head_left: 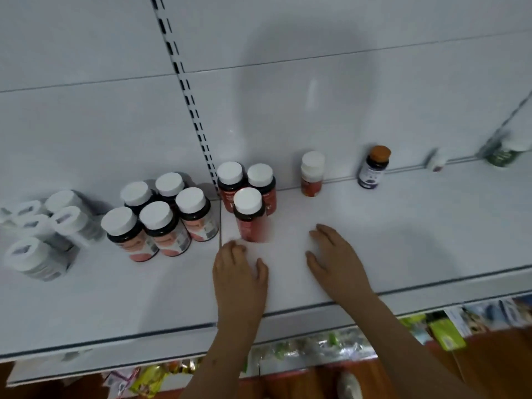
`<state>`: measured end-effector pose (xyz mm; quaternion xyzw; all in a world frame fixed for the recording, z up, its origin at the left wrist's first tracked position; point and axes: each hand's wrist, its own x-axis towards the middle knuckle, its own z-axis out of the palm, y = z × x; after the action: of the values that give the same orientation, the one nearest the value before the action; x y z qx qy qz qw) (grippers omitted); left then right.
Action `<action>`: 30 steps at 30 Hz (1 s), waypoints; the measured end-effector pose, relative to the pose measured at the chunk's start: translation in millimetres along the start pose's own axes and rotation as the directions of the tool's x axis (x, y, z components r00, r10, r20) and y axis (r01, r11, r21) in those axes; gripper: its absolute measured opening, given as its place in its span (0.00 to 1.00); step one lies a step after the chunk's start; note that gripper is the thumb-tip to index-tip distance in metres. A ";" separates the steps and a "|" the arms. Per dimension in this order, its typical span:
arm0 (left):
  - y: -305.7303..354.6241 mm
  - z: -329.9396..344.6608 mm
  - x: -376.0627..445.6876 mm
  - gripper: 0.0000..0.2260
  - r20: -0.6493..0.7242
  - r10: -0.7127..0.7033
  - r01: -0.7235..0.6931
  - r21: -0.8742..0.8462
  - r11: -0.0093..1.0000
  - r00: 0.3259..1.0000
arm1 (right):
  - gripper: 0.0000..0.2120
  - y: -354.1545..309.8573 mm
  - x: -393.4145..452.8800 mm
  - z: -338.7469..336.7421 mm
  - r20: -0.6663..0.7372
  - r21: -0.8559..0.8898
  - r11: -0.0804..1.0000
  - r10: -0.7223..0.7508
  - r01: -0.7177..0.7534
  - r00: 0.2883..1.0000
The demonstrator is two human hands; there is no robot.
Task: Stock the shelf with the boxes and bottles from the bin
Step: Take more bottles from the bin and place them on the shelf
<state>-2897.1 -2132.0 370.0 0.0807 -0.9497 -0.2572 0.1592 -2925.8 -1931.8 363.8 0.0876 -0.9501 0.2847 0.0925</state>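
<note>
White metal shelf (403,254), seen from above, with both bare hands lying on its deck near the front edge. Landmark: the front red bottle with a white screw cap (250,218), upright, long axis vertical, standing just ahead of two like red bottles (230,182) at the back panel. Left of the landmark stands a cluster of five white-capped bottles with peach labels (161,220); farther left, a blurred group of white-and-grey bottles (37,231). Right of it, well apart along the back panel: a small orange bottle with a white cap (312,174), then a dark bottle with an orange cap (374,168). The left hand (239,272) lies directly in front of the landmark, its fingertips just short of the bottle's base; contact cannot be told. It is the nearer hand. The right hand (336,260) rests to the landmark's right, apart from it. Both hands are flat, fingers relaxed, grasping nothing. The bin is out of view; judged so, the coming move is a reach back to it.
</note>
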 end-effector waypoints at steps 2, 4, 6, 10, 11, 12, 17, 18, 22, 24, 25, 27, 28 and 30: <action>7.8 -1.6 -17.2 0.16 -0.001 -0.025 0.025 0.010 1.000 1.000 | 0.24 1.6 -14.8 -12.5 0.022 0.006 1.000 0.023 -0.023 0.999; 24.9 -0.4 -34.9 0.16 0.018 -0.021 0.021 -0.027 0.999 1.000 | 0.26 5.6 -30.5 -30.8 0.015 0.013 0.997 0.069 -0.069 0.997; 49.0 4.5 -53.1 0.16 0.082 0.047 -0.037 -0.118 0.992 0.996 | 0.28 16.2 -47.2 -55.3 -0.021 0.028 0.992 0.122 -0.122 0.992; 115.8 20.5 -88.0 0.17 0.245 0.334 -0.262 -0.284 0.922 0.910 | 0.28 57.1 -91.6 -121.7 -0.151 0.069 0.974 0.225 -0.217 0.963; 137.0 25.6 -97.6 0.18 0.275 0.402 -0.315 -0.310 0.897 0.873 | 0.27 70.1 -106.1 -142.1 -0.187 0.084 0.966 0.257 -0.246 0.948; 159.0 32.4 -107.8 0.19 0.300 0.468 -0.366 -0.337 0.867 0.831 | 0.26 84.0 -121.5 -163.0 -0.224 0.098 0.958 0.284 -0.268 0.932; 283.9 80.8 -176.0 0.22 0.395 0.713 -0.530 -0.482 0.698 0.579 | 0.26 165.6 -217.8 -267.9 -0.366 0.092 0.903 0.422 -0.419 0.829; 304.7 91.1 -190.3 0.22 0.408 0.745 -0.547 -0.508 0.665 0.527 | 0.25 179.9 -235.5 -285.8 -0.396 0.094 0.893 0.439 -0.440 0.806; 389.5 132.4 -261.0 0.25 0.459 0.843 -0.626 -0.579 0.523 0.281 | 0.27 243.4 -322.9 -356.4 -0.487 0.130 0.791 0.576 -0.598 0.657; 424.5 150.7 -293.6 0.25 0.469 0.865 -0.652 -0.602 0.460 0.177 | 0.30 272.8 -363.8 -382.0 -0.522 0.139 0.745 0.615 -0.652 0.591; 439.8 160.6 -308.2 0.25 0.476 0.869 -0.656 -0.614 0.439 0.136 | 0.31 285.6 -381.6 -392.6 -0.537 0.138 0.726 0.626 -0.673 0.565; 466.9 179.3 -336.5 0.24 0.496 0.864 -0.647 -0.634 0.424 0.080 | 0.30 308.7 -413.7 -410.7 -0.557 0.144 0.687 0.651 -0.713 0.515; 479.2 187.7 -348.7 0.24 0.503 0.862 -0.642 -0.643 0.418 0.058 | 0.29 319.2 -426.6 -418.8 -0.564 0.149 0.667 0.663 -0.730 0.491; 500.3 203.6 -369.6 0.24 0.505 0.863 -0.640 -0.659 0.396 0.014 | 0.29 338.4 -446.4 -433.4 -0.572 0.158 0.627 0.688 -0.763 0.447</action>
<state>-2656.8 -1523.3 364.4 -0.5885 -0.7500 -0.2485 -0.1717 -2513.4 -1361.2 441.2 -0.4246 -0.8327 0.2497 0.2529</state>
